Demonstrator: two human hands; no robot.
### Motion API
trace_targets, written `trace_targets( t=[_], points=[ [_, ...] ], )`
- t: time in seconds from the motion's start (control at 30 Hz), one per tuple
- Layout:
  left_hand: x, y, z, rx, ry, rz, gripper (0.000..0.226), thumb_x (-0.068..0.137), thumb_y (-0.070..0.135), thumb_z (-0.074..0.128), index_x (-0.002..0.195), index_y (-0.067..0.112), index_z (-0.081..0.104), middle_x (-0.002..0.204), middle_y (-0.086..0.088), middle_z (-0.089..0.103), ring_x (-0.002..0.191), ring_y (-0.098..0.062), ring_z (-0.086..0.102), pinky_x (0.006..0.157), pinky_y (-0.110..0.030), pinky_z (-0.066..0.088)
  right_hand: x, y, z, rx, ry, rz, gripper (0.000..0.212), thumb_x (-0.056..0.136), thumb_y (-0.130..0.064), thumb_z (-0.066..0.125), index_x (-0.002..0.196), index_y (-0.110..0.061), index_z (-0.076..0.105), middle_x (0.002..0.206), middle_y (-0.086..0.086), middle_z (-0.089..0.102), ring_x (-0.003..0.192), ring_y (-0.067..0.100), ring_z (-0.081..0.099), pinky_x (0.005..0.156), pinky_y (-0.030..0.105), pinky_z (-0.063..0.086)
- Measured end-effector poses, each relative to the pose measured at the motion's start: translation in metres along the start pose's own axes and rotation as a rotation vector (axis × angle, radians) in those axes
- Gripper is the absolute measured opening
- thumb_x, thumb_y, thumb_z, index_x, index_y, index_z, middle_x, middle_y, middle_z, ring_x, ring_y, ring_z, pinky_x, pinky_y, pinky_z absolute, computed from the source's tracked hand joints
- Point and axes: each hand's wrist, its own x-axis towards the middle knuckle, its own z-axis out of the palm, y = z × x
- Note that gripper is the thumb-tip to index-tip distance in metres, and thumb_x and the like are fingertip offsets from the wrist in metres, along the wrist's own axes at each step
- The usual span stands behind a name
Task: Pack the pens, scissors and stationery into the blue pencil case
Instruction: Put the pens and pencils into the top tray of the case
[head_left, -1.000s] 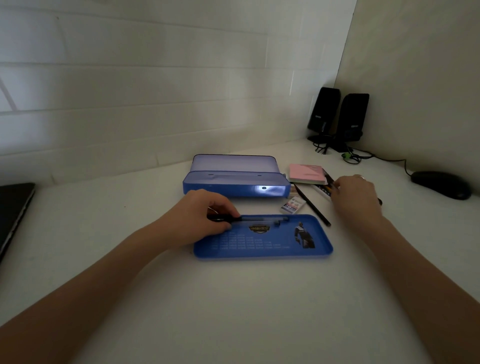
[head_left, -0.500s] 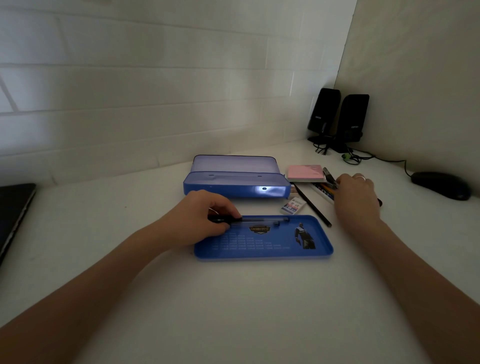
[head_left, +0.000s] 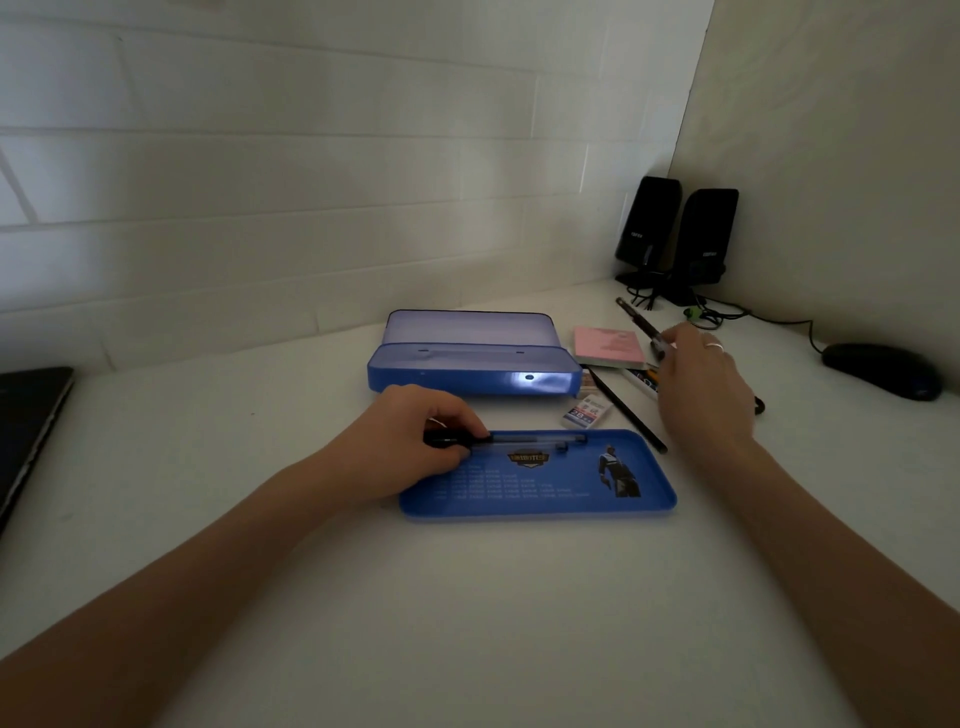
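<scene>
**Pen in my right hand, open case to its left**

- Landmark: blue pencil case (head_left: 475, 370), lid open and tipped back toward the wall, its body lying long-ways left to right across the desk (head_left: 467, 623).
- Right hand (head_left: 704, 387): right of the case, raised, fingers closed on a dark pen (head_left: 640, 327). The pen's long axis slants up and away toward the back wall, its free end beyond the case's right end. By my judgement it must be turned roughly parallel to the case and carried left; this hand is the nearer one for that.
- Left hand (head_left: 415, 441): in front of the case, fingers pinched on the black cap end of a clear pen (head_left: 514, 443). That pen runs left to right, parallel to the case, on the far edge of a flat blue tray (head_left: 540, 506).
- Blue tray: in front of the case, near it but apart; printed with a badge and a figure.
- Pink notepad (head_left: 609, 345): just right of the case, under the raised pen.
- Black pencil (head_left: 626, 410): right of the case's front corner, lying diagonally toward the tray's right corner.
- Eraser (head_left: 586, 411): between the case's right front corner and the tray.
- More stationery under my right hand, right of the case: partly hidden, cannot identify. Scissors not made out.
- In the way: nothing that I can see between the raised pen and the open case.
</scene>
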Motion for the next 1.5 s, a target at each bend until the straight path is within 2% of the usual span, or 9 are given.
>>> trace_targets(
  t=[0.17,0.3,0.5,0.67,0.93,1.07,1.27,1.37,1.5],
  points=[
    [0.002,-0.001,0.006,-0.012,0.015,0.020,0.024,0.079,0.008,0.067,0.097,0.024,0.070,0.101,0.010,0.070,0.095,-0.002,0.063,0.090,-0.013,0.048,-0.005,-0.016,-0.004,0.467,-0.188,-0.183,0.023,0.099,-0.019,0.034,0.110,-0.016,0.055,0.080,0.003,0.057,0.059,0.013,0.045,0.053,0.025,0.034],
    [0.002,-0.003,0.004,-0.053,0.057,0.023,0.027,0.079,0.018,0.070,0.104,0.025,0.065,0.104,0.012,0.066,0.099,0.000,0.061,0.088,-0.010,0.046,-0.013,-0.028,-0.013,0.620,-0.295,-0.217,0.022,0.097,-0.018,0.041,0.104,-0.027,0.060,0.096,-0.007,0.061,0.074,0.014,0.055,0.060,0.006,0.040],
    [0.005,0.007,-0.007,-0.419,0.332,-0.019,0.043,0.079,0.017,0.070,0.118,0.028,0.056,0.108,0.011,0.066,0.095,-0.002,0.066,0.084,-0.014,0.051,-0.026,-0.050,-0.028,0.618,-0.503,-0.373,0.019,0.095,-0.025,0.048,0.103,-0.033,0.064,0.077,-0.004,0.061,0.065,0.024,0.055,0.058,0.029,0.043],
    [0.006,0.005,-0.013,-0.628,0.385,-0.019,0.016,0.082,0.001,0.062,0.093,0.012,0.067,0.072,-0.001,0.075,0.075,-0.019,0.073,0.070,-0.022,0.057,-0.040,-0.066,-0.034,0.683,-0.489,-0.451,0.021,0.092,-0.015,0.053,0.108,-0.024,0.065,0.074,-0.005,0.056,0.062,0.005,0.049,0.059,0.012,0.040],
    [0.002,0.009,-0.007,-0.315,0.382,0.011,0.006,0.084,0.016,0.064,0.087,0.015,0.068,0.066,-0.001,0.070,0.057,-0.011,0.067,0.056,-0.016,0.053,-0.050,-0.077,-0.042,0.471,-0.460,-0.478,0.017,0.086,-0.034,0.061,0.102,-0.039,0.057,0.082,-0.012,0.059,0.069,0.008,0.056,0.062,0.013,0.043],
    [-0.001,0.012,-0.019,-0.098,0.259,0.057,0.003,0.076,0.026,0.072,0.074,0.024,0.072,0.051,0.008,0.055,0.050,-0.006,0.048,0.051,-0.013,0.039,-0.047,-0.074,-0.045,0.465,-0.528,-0.470,0.011,0.084,-0.026,0.065,0.094,-0.029,0.060,0.081,-0.014,0.058,0.074,0.003,0.055,0.064,0.007,0.042],
    [-0.001,0.005,-0.033,0.092,0.019,0.021,0.010,0.069,0.030,0.076,0.066,0.023,0.070,0.063,0.000,0.057,0.063,-0.022,0.051,0.065,-0.040,0.046,-0.044,-0.071,-0.036,0.497,-0.772,-0.450,0.013,0.078,-0.018,0.072,0.088,-0.026,0.067,0.083,-0.008,0.066,0.077,0.004,0.060,0.068,0.011,0.048],
    [-0.002,0.003,-0.034,0.155,-0.079,-0.015,0.011,0.070,0.028,0.076,0.063,0.022,0.069,0.056,0.006,0.053,0.055,-0.006,0.045,0.057,-0.027,0.040,-0.043,-0.070,-0.038,0.510,-0.770,-0.436,0.009,0.075,-0.020,0.076,0.081,-0.020,0.069,0.078,-0.009,0.068,0.072,0.000,0.061,0.063,0.008,0.047],
    [-0.002,0.000,-0.028,0.220,-0.155,-0.046,0.013,0.071,0.027,0.075,0.062,0.023,0.066,0.058,0.005,0.057,0.053,-0.005,0.046,0.056,-0.022,0.039,-0.045,-0.071,-0.037,0.415,-0.734,-0.444,0.012,0.075,-0.024,0.076,0.074,-0.016,0.068,0.069,-0.013,0.063,0.064,-0.007,0.054,0.059,0.005,0.041]
  ],
)
